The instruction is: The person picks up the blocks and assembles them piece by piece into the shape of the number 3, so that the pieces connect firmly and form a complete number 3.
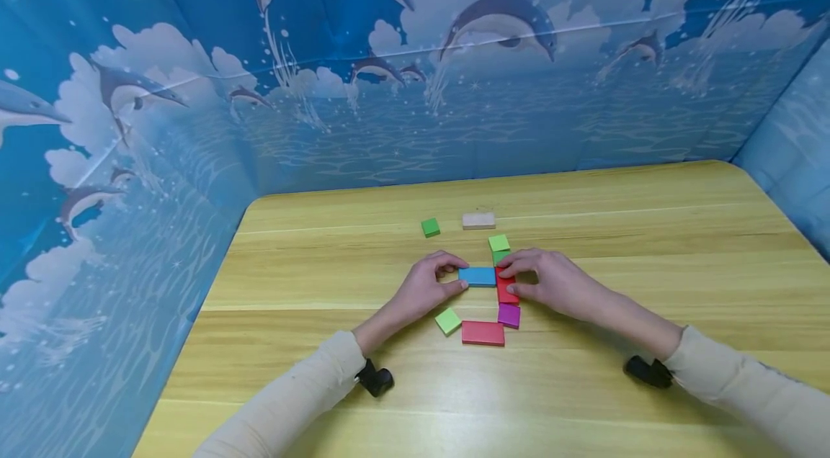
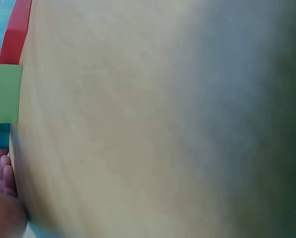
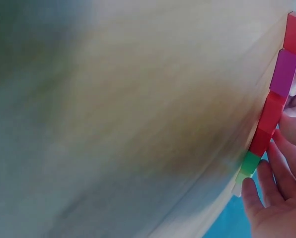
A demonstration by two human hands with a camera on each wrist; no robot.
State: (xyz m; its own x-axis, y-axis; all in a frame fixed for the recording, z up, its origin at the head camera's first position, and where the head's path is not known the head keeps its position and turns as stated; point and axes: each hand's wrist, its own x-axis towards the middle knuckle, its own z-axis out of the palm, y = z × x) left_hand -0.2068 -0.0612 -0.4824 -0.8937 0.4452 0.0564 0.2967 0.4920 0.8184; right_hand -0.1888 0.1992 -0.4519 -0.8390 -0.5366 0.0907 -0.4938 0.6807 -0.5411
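Observation:
With thumb and fingertips, my left hand (image 1: pixel 424 286) pinches the left end of a flat blue block (image 1: pixel 478 277) on the table. The blue block's right end meets the side of a red block (image 1: pixel 507 292), set lengthwise away from me. My right hand (image 1: pixel 564 286) holds that red block, fingers at its far end and thumb at its near right side. Beyond it a green block (image 1: pixel 498 257) and a light green block (image 1: pixel 498 243) continue the column. A purple block (image 1: pixel 509 315) sits at its near end, close to a wider red block (image 1: pixel 483 333).
A tilted light green block (image 1: pixel 448 321) lies left of the near red one. Farther back are a green block (image 1: pixel 431 227) and a pale pinkish block (image 1: pixel 478 221). The wooden table (image 1: pixel 648 227) ends at a dolphin-printed curtain (image 1: pixel 389 134) behind and to both sides.

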